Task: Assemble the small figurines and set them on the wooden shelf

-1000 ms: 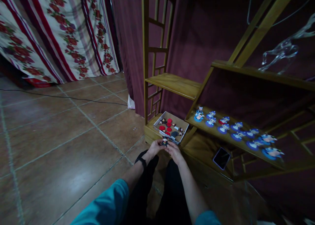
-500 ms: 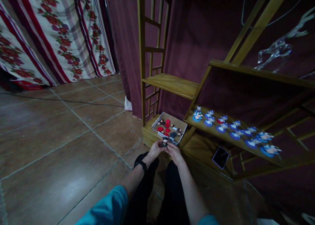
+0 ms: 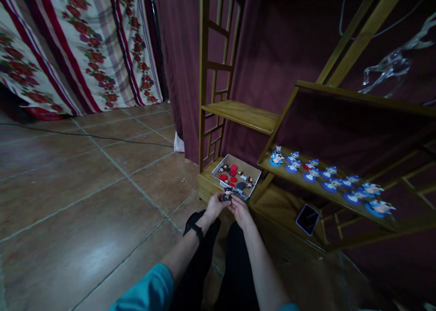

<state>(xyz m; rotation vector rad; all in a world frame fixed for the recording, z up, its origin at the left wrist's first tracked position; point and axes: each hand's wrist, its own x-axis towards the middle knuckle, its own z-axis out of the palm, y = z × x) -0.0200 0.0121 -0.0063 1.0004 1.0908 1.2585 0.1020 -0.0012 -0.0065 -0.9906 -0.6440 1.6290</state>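
Note:
Between my two hands is a small figurine (image 3: 227, 193) with dark hair and a dark round base, held upright. My left hand (image 3: 217, 205) closes on it from the left, with a black band around the wrist. The fingertips of my right hand (image 3: 240, 210) pinch its right side. Just beyond my hands, a shallow cardboard box (image 3: 251, 164) rests on the low wooden shelf. It contains several small figurines with dark hair, several red discs (image 3: 233, 167) and a dark grey disc (image 3: 241, 185).
Several blue-and-white figurines on round bases (image 3: 311, 175) stand in rows on the shelf at right. A phone (image 3: 307, 219) lies on the lower shelf. A clear glass animal figure (image 3: 391, 68) stands higher up. A black cable (image 3: 102, 137) crosses the tiled floor.
The view has shifted slightly, so the shelf and box appear a little further right. Both hands keep hold of the figurine, in nearly the same position.

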